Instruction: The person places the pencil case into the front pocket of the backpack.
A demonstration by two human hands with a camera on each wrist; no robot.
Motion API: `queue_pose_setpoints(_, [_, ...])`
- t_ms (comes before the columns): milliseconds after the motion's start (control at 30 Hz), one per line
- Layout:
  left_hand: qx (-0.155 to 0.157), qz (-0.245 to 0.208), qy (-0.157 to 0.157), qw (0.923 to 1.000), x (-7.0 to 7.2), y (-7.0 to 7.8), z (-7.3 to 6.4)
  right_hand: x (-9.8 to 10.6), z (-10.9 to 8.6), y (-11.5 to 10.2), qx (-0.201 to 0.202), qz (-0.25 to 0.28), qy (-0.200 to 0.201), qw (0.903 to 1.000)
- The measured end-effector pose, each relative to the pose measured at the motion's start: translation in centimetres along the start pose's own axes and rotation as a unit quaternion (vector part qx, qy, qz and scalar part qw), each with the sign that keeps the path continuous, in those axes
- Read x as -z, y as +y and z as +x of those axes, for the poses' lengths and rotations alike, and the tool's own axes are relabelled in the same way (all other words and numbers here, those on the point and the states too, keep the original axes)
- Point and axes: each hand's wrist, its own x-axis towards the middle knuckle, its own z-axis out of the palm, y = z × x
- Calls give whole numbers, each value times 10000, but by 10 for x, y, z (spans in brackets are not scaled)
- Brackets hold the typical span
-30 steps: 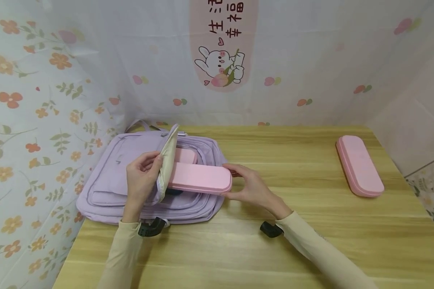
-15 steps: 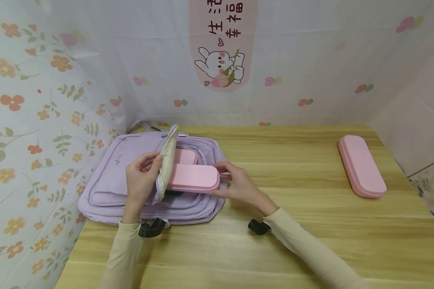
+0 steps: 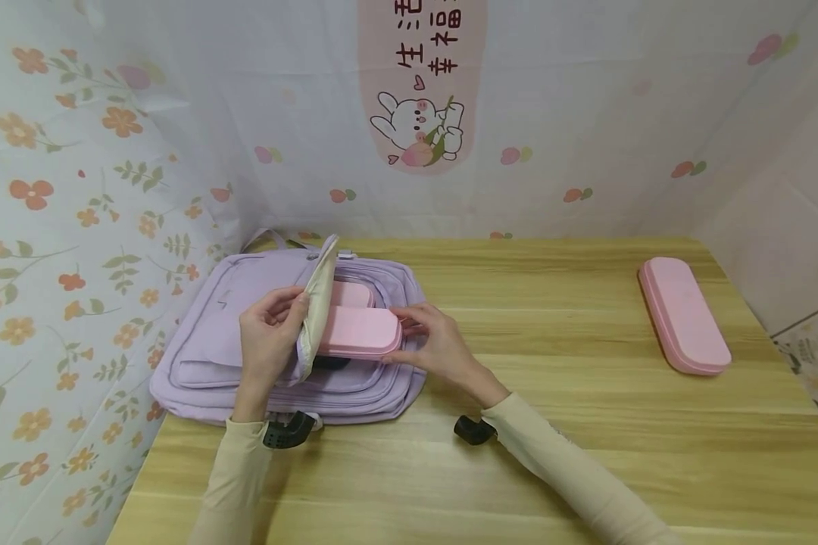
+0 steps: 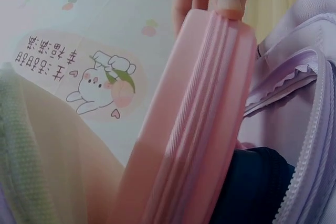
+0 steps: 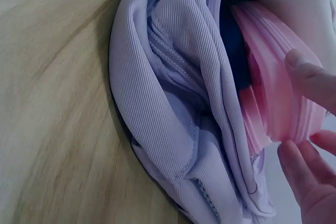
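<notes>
A lavender backpack [image 3: 207,322] lies flat on the table, its front pocket unzipped. My left hand [image 3: 269,329] pinches the edge of the pocket's flap [image 3: 319,303] and holds it raised, cream lining showing. With thumb and fingers, my right hand [image 3: 439,344] grips the right end of a pink zipped pencil case [image 3: 361,331]. The case's left part is hidden behind the flap. Beneath it in the pocket shows a second pink case [image 3: 353,294]. A dark blue item [image 4: 257,182] also lies inside, seen below the held case in the left wrist view.
Another pink pencil case [image 3: 685,314] lies at the right of the wooden table [image 3: 552,303]. A floral cloth [image 3: 61,303] hangs along the left side, and a printed cloth [image 3: 552,98] covers the back.
My right hand has moved left, sliding the pencil case further behind the flap into the pocket. The left hand holds the flap in about the same place.
</notes>
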Motion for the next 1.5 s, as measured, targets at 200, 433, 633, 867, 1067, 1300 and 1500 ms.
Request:
queue_pose_setpoints(200, [5, -19, -24, 10000, -1, 2, 1, -2, 0, -1, -33, 838, -172, 9963])
queue_pose_setpoints(433, [-47, -72, -115, 9999, -5, 3, 3, -12, 4, -3, 188, 890, 37, 9958])
queue_pose_setpoints(633, [-70, -105, -142, 9998, -7, 4, 2, -22, 8, -6, 37, 807, 75, 9967])
queue_pose_setpoints(867, [-60, -92, -102, 9999, -6, 4, 0, -30, 13, -9, -190, 793, 150, 9966])
queue_pose_setpoints(1067, [-7, -87, -72, 9999, -5, 3, -1, -35, 20, -11, -434, 865, 131, 9952])
queue_pose_setpoints(1300, [28, -126, -36, 9999, -4, 4, -2, -39, 23, -12, -570, 963, 63, 9937])
queue_pose_setpoints(1500, [149, -63, -98, 9998, -3, 2, -3, -36, 20, -6, -438, 907, -51, 9949])
